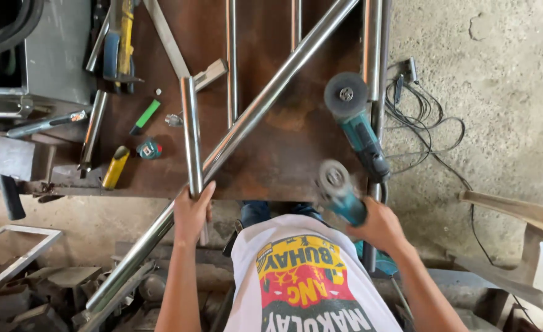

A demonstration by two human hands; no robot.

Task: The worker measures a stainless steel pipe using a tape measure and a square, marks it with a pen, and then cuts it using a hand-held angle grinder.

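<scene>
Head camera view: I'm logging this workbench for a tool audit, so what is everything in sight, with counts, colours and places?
short steel tube: one, shiny silver, lying on the bench, near end in the left hand
long steel pipe: one, silver, diagonal across the bench, running off its front edge
thin steel rods: several, silver, far side of the bench
angle grinders: two, teal; one lying at the bench's right edge, one in the right hand
tape measure: one, green, left of the tube
marker: one, green and black
workbench: one, rusty brown
cables: black, on the concrete floor, right
left hand: gripping the short tube
right hand: holding a grinder
</scene>
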